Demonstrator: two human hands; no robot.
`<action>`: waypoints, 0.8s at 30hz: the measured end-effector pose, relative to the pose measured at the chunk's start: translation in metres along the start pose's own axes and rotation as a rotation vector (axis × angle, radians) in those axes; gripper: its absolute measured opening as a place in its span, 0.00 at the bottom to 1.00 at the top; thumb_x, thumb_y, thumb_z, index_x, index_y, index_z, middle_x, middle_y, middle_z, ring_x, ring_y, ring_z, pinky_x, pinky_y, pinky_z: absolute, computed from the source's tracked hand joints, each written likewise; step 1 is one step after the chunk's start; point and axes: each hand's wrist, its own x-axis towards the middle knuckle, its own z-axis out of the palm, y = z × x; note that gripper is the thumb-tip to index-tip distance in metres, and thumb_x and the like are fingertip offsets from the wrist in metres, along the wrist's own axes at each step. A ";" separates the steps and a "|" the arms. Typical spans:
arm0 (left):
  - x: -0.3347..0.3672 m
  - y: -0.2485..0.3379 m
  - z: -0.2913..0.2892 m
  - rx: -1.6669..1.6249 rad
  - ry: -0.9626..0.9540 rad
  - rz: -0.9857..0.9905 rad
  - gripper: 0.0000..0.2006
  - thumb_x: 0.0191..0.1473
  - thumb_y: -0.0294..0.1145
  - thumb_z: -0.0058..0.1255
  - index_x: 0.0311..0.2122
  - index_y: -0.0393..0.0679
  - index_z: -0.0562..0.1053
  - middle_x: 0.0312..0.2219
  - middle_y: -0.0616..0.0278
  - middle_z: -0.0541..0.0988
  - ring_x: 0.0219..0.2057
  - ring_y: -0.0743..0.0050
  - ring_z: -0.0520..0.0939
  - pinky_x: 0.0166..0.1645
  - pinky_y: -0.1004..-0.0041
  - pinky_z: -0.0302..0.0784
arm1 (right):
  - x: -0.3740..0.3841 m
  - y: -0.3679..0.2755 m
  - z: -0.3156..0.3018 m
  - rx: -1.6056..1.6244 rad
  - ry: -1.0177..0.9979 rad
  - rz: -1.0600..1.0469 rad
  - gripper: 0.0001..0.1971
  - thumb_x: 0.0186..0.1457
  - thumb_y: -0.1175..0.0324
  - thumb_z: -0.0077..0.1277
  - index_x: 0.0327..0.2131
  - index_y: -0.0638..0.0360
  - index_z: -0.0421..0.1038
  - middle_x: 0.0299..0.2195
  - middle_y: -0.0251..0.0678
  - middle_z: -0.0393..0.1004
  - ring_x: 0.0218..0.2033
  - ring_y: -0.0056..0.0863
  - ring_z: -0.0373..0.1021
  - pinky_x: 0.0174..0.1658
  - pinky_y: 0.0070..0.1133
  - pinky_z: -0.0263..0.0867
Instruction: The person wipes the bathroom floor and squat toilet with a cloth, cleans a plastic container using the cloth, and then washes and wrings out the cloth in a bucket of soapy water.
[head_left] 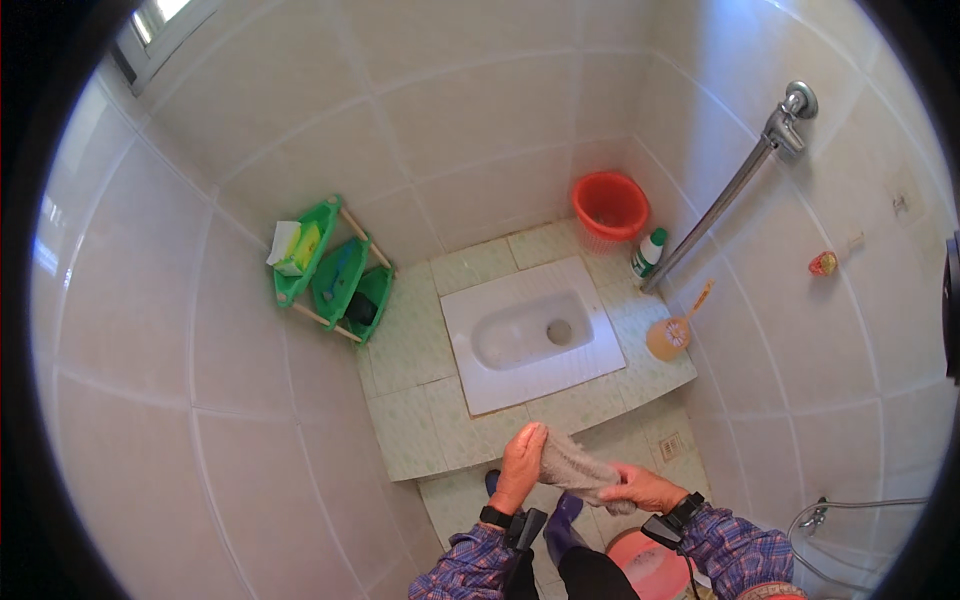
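Low in the view, a grey cloth (578, 468) is stretched between both hands, above the tiled floor (420, 430) and in front of the white squat toilet pan (525, 335). The left hand (522, 462) grips the upper end of the cloth; its fingers (530, 436) are curled close together around the fabric, so the hand is closed on it. The right hand (643, 488) holds the lower end, with the fingers bent over the cloth and pinching it against the palm (the fingertips themselves are hidden under the fabric). Both wrists carry a dark band, and the sleeves are of a checked blue and red pattern.

Below the hands, a dark boot (560, 530) and part of a pink basin (650, 565) can be seen, but the lower edge cuts them off. Beside the pan lies an orange brush (672, 335), and near it stand a white bottle with green cap (648, 252) and a red basket (610, 206) in the corner. A green corner shelf (335, 272) stands against the left wall; what it holds is hard to make out. A metal pipe (730, 190) runs down the right wall.
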 end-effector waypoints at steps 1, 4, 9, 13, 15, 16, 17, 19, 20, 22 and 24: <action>0.003 -0.002 -0.009 0.002 -0.040 0.026 0.12 0.62 0.33 0.44 0.38 0.32 0.71 0.28 0.56 0.75 0.31 0.72 0.74 0.40 0.72 0.71 | 0.006 0.007 -0.008 -0.218 -0.103 0.217 0.25 0.54 0.66 0.57 0.54 0.60 0.63 0.44 0.32 0.72 0.47 0.21 0.66 0.49 0.18 0.62; 0.000 -0.019 -0.054 -0.015 0.070 -0.081 0.12 0.61 0.34 0.45 0.36 0.32 0.71 0.26 0.60 0.73 0.30 0.77 0.72 0.39 0.75 0.70 | 0.021 -0.041 0.036 -0.362 -0.127 0.119 0.22 0.53 0.62 0.58 0.49 0.61 0.67 0.39 0.29 0.72 0.43 0.18 0.65 0.48 0.18 0.61; 0.021 -0.023 -0.115 -0.066 -0.049 -0.189 0.13 0.61 0.35 0.47 0.35 0.32 0.71 0.23 0.66 0.71 0.28 0.83 0.68 0.35 0.77 0.68 | 0.050 -0.111 0.064 -0.438 -0.034 0.018 0.20 0.53 0.60 0.57 0.46 0.58 0.67 0.34 0.24 0.69 0.36 0.13 0.63 0.38 0.16 0.61; 0.037 -0.022 -0.147 -0.074 0.006 -0.202 0.13 0.61 0.36 0.46 0.34 0.35 0.72 0.23 0.73 0.68 0.28 0.86 0.66 0.32 0.79 0.65 | 0.080 -0.121 0.098 -0.446 -0.084 -0.188 0.17 0.55 0.61 0.55 0.45 0.57 0.69 0.36 0.24 0.69 0.37 0.14 0.63 0.40 0.16 0.62; 0.037 -0.020 -0.157 -0.078 0.043 -0.197 0.12 0.61 0.35 0.46 0.33 0.35 0.72 0.23 0.74 0.68 0.28 0.87 0.66 0.32 0.79 0.65 | 0.096 -0.117 0.107 -0.623 -0.091 -0.360 0.17 0.55 0.61 0.55 0.45 0.58 0.69 0.37 0.24 0.69 0.37 0.15 0.64 0.41 0.17 0.62; 0.037 -0.019 -0.162 -0.080 0.084 -0.188 0.12 0.61 0.35 0.46 0.32 0.36 0.71 0.23 0.74 0.68 0.28 0.87 0.66 0.32 0.80 0.64 | 0.100 -0.116 0.110 -0.801 -0.101 -0.534 0.16 0.55 0.62 0.55 0.44 0.58 0.69 0.37 0.24 0.69 0.38 0.15 0.64 0.42 0.17 0.62; 0.037 -0.021 -0.170 -0.084 0.073 -0.186 0.12 0.61 0.35 0.46 0.32 0.36 0.71 0.23 0.74 0.68 0.28 0.87 0.66 0.32 0.80 0.64 | 0.101 -0.114 0.116 -0.802 -0.088 -0.534 0.16 0.55 0.62 0.55 0.44 0.58 0.69 0.37 0.24 0.69 0.38 0.15 0.64 0.42 0.17 0.62; 0.032 -0.025 -0.183 -0.082 0.024 -0.205 0.11 0.60 0.34 0.47 0.34 0.35 0.72 0.24 0.71 0.70 0.28 0.84 0.67 0.33 0.79 0.66 | 0.100 -0.111 0.125 -0.356 -0.060 -0.199 0.16 0.54 0.63 0.56 0.42 0.60 0.69 0.36 0.27 0.70 0.38 0.17 0.65 0.44 0.19 0.63; 0.028 -0.026 -0.185 -0.084 0.014 -0.203 0.11 0.60 0.34 0.47 0.34 0.35 0.72 0.24 0.71 0.70 0.28 0.84 0.67 0.33 0.79 0.66 | 0.102 -0.107 0.129 -0.354 -0.050 -0.201 0.16 0.54 0.63 0.56 0.42 0.60 0.69 0.36 0.27 0.70 0.38 0.17 0.65 0.44 0.19 0.63; 0.021 -0.027 -0.189 -0.062 0.121 -0.161 0.10 0.60 0.34 0.47 0.34 0.35 0.72 0.24 0.71 0.71 0.27 0.84 0.68 0.33 0.79 0.66 | 0.108 -0.102 0.133 -0.549 -0.009 -0.238 0.15 0.54 0.64 0.56 0.42 0.60 0.69 0.34 0.29 0.71 0.37 0.18 0.65 0.43 0.19 0.63; 0.015 -0.026 -0.202 -0.113 0.087 -0.189 0.10 0.58 0.34 0.49 0.34 0.36 0.72 0.25 0.70 0.72 0.28 0.83 0.70 0.34 0.78 0.67 | 0.107 -0.105 0.144 -0.610 0.007 -0.268 0.14 0.54 0.64 0.56 0.42 0.59 0.69 0.33 0.29 0.71 0.36 0.18 0.65 0.42 0.19 0.63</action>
